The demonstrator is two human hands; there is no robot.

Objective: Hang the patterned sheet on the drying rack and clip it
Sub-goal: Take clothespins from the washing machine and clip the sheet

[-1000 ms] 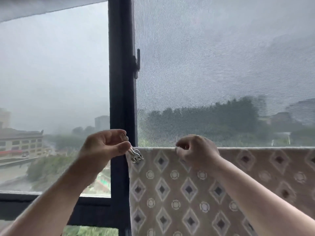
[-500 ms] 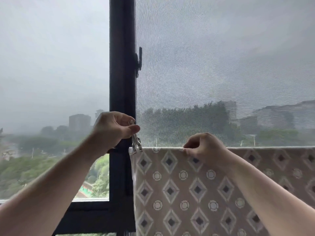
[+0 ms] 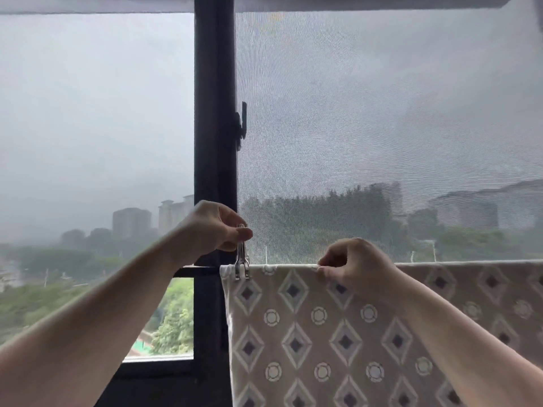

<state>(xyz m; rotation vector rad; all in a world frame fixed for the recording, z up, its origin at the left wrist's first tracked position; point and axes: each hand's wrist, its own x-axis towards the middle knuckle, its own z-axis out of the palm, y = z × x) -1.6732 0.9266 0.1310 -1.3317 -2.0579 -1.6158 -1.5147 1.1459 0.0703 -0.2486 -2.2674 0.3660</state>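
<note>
Left grip [image 3: 214, 227] pinching metal clip [image 3: 241, 267] astride patterned sheet [image 3: 323, 333], right grip [image 3: 352, 265] nipping its top fold, before window screen [image 3: 382, 113].

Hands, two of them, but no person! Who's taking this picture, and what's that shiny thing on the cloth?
The camera is worn on a person's head, so you see what they see: only their own arms reaching forward. There is just this one view.

They stand at a window with a grey sky and trees outside. A patterned sheet, with diamonds and circles on it, hangs over a drying bar that runs along its top edge.

The shiny thing is a metal clip. The left hand pinches its top, and its bottom end sits over the sheet's top corner. The right hand pinches the sheet's top edge further along, holding it on the bar.
</note>
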